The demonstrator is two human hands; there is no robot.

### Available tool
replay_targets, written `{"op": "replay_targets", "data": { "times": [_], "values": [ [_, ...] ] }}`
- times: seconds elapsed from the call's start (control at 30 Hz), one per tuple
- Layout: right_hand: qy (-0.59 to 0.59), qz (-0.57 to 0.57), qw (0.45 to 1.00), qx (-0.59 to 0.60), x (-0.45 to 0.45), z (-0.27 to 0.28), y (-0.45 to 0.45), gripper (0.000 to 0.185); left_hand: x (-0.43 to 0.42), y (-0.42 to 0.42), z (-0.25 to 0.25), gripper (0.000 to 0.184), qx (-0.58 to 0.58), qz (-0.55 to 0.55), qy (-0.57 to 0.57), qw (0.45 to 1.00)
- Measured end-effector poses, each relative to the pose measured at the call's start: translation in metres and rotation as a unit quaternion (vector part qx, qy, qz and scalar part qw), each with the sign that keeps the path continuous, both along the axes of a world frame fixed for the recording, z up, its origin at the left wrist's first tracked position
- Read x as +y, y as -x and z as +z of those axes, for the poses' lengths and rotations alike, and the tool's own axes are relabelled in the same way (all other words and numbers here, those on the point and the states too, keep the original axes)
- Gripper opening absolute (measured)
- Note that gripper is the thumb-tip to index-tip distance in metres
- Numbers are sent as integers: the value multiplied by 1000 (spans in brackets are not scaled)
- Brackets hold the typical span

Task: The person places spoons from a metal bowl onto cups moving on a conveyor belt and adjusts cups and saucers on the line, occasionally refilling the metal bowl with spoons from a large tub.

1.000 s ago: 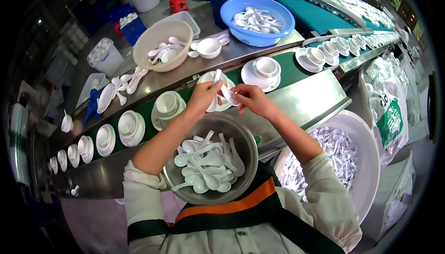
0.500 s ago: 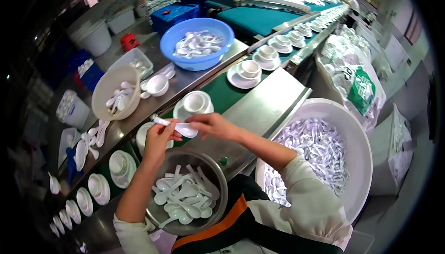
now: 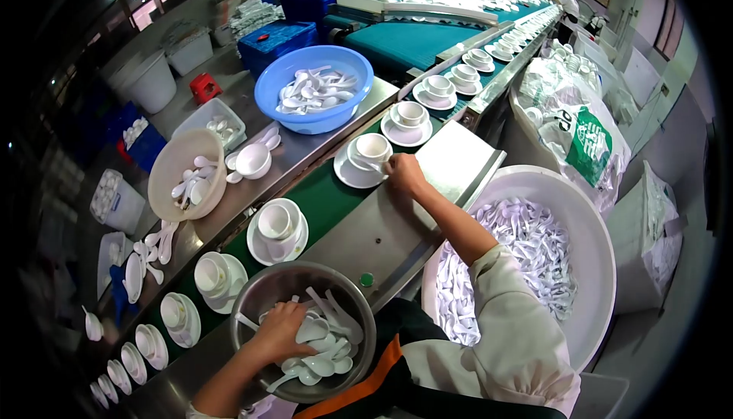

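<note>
My left hand (image 3: 284, 333) reaches into a steel bowl (image 3: 357, 281) of white spoons, its fingers bent over the spoons (image 3: 324, 358). Whether it grips one I cannot make out. Up on the green belt (image 3: 336, 209), my right hand (image 3: 405, 173) is closed on a white spoon (image 3: 376, 165) at the edge of a cup and saucer set (image 3: 359, 176). Its fingertips are partly hidden. Another cup and saucer set (image 3: 277, 232) sits on the belt between my hands.
Beyond the belt stand a blue basin (image 3: 267, 90) and a beige basin (image 3: 162, 182), both holding spoons. A large white tub (image 3: 599, 266) full of wrapped spoons is at the right. More sets line the belt both ways. People (image 3: 569, 5) are at the far end.
My hands have moved apart. The left, earlier holding a spoon with the right, has dropped into the steel bowl; the right has moved up and right to a cup set. The view has turned.
</note>
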State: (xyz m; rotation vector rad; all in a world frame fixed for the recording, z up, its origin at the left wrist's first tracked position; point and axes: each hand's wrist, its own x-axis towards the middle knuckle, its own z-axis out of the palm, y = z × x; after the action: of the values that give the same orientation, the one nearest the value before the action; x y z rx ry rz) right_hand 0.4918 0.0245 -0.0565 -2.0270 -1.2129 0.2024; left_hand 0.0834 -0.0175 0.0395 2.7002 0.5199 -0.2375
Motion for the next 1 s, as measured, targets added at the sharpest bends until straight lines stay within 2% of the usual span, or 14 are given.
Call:
{"op": "replay_targets", "data": {
  "times": [0.07, 0.1, 0.13, 0.17, 0.2, 0.27, 0.37, 0.57, 0.73, 0.77, 0.8, 0.87, 0.93, 1.0],
  "values": [
    [-7, 13, 1000, -19, 1, -4, 4, 18, 0, -1, -1, 59, 45, 18, 73, 996],
    [-24, 32, 999, -25, 2, -6, 7, 19, 0, -4, 6, 47, 33, 78, 212, 974],
    [-40, 58, 997, -30, 5, -7, 12, 20, 1, 0, 2, 34, -7, 51, 210, 976],
    [37, 54, 993, 102, 0, 11, 25, 19, 1, 0, 8, 29, 9, 59, 211, 976],
    [66, 75, 987, 123, -4, 16, 32, 20, 2, 1, 14, 24, 28, 68, 213, 974],
    [92, 126, 986, 53, -5, 10, 36, 21, 8, 9, 8, 20, -83, 41, 193, 977],
    [121, 148, 977, 91, 0, 14, 54, 19, 15, 5, 19, 22, -108, 85, 178, 974],
    [46, 217, 969, -108, 20, -3, 97, 26, 39, -8, 21, 29, -177, 242, 258, 919],
    [11, 267, 950, -161, -6, 66, 147, 37, 46, -12, 31, 34, -166, 319, 303, 883],
    [10, 367, 927, 82, -19, 91, 160, 35, 47, -14, 31, 33, -181, 293, 302, 889],
    [10, 436, 841, 320, -29, 107, 169, 33, 47, -17, 29, 33, -177, 294, 307, 888],
    [48, 522, 781, 339, -36, 118, 176, 29, 51, -24, 27, 33, -134, 221, 308, 916],
    [52, 528, 791, 303, -33, 108, 168, 26, 49, -25, 26, 32, -141, 217, 313, 914],
    [46, 446, 812, 374, -29, 98, 148, 22, 55, -15, 16, 30, -178, 251, 312, 899]
  ]
}}
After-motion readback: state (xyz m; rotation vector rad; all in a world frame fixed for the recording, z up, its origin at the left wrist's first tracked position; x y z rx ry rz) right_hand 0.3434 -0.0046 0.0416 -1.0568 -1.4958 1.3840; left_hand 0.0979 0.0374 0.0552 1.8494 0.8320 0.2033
